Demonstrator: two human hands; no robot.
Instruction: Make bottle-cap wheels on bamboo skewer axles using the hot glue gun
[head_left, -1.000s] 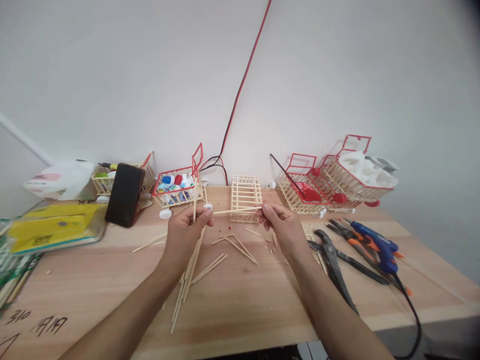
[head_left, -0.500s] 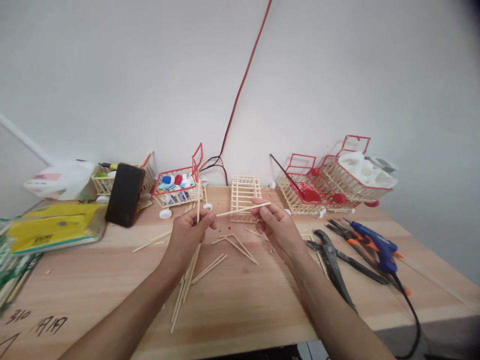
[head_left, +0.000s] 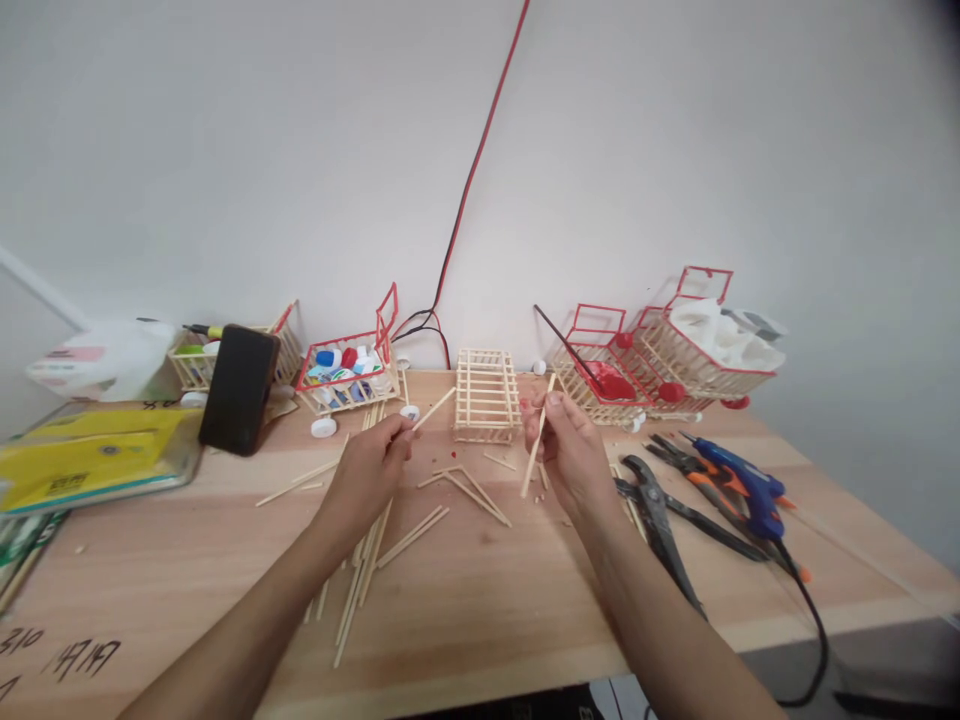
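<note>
Between the thumb and fingers of my left hand (head_left: pixel 373 462) is a thin wooden stick (head_left: pixel 436 408), its free end pointing up and right. My right hand (head_left: pixel 577 455) pinches another wooden stick (head_left: pixel 533 462), held nearly upright and leaning. The two sticks are apart. Behind and between my hands stands a small crate-like frame (head_left: pixel 486 390) built of sticks. Below my left hand lies a pile of loose sticks (head_left: pixel 352 600), and a few bent or angled sticks (head_left: pixel 478 498) lie between my wrists.
Small stick-built carts with red trim stand along the wall: one holds bottle caps (head_left: pixel 349 372), another white tissue (head_left: pixel 720 335). On the right lie pliers (head_left: pixel 660 520) and a blue glue gun (head_left: pixel 742 482). A black phone (head_left: pixel 238 390) and yellow packet (head_left: pixel 97 450) are left.
My hands have moved apart. The stick in my right hand has turned from nearly level to steep, and a stick in my left hand now points up and right.
</note>
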